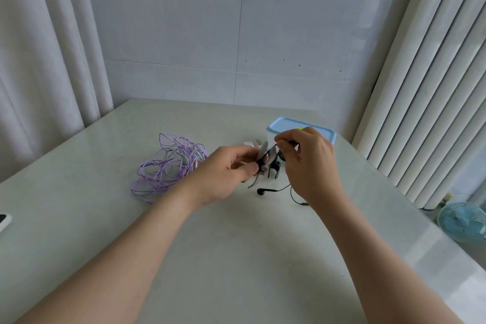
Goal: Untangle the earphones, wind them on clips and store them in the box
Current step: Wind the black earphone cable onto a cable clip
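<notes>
My left hand (226, 168) pinches a pale grey winder clip (264, 163) above the table, with black earphone cable wrapped round its middle. My right hand (307, 158) pinches the black cable (271, 151) just to the right of the clip and holds it taut. The loose end of the black earphones lies on the table below, with one earbud (261, 191) and a curl of wire. A tangled heap of purple earphones (168, 166) sits to the left of my left hand. The clear box with a light blue lid (286, 123) stands behind my right hand, partly hidden.
More clips, a black one (274, 168) and white ones (256, 143), lie behind the held clip. A white device (4, 221) rests at the table's left edge. Curtains hang left, a radiator stands right, and a small blue fan (462, 222) sits on the floor beyond the table's right edge.
</notes>
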Tool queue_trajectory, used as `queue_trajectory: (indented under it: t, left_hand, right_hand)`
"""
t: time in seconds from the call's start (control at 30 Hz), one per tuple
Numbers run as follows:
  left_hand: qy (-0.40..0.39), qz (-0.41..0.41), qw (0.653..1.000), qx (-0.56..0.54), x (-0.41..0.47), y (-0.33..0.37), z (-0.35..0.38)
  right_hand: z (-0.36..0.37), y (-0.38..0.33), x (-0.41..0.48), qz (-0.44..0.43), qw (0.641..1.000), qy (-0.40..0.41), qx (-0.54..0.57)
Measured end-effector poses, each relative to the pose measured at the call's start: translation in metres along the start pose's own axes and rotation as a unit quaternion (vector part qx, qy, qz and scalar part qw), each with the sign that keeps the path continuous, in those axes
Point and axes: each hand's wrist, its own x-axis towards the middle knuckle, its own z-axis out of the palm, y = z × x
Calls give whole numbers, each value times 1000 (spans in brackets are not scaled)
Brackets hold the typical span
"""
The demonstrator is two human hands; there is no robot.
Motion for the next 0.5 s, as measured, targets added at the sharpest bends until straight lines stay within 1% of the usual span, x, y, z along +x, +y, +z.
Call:
queue_trajectory:
  t: [0.1, 0.2, 0.27, 0.33, 0.43, 0.5]
  left_hand:
    - [56, 17, 995, -78, 3, 0, -1]
    - [76, 25, 979, -189, 4, 4, -4]
    - [91, 29, 959, -266, 5, 8, -6]
    - [119, 22, 937, -327, 5, 12, -10]
    - [128, -10, 906, -403, 5, 14, -16]
    - [138, -19, 878, -457, 4, 14, -18]
  right_hand:
    - [1, 6, 1, 12, 999, -23, -30]
    - [0, 6, 0, 30, 996, -75, -29]
    - [0, 4, -2, 40, 993, -111, -23]
    - [-1, 4, -2, 57, 984, -166, -4]
    - [-4, 0, -4, 90, 959, -265, 46]
    - [-6, -3, -5, 105, 943, -309, 72]
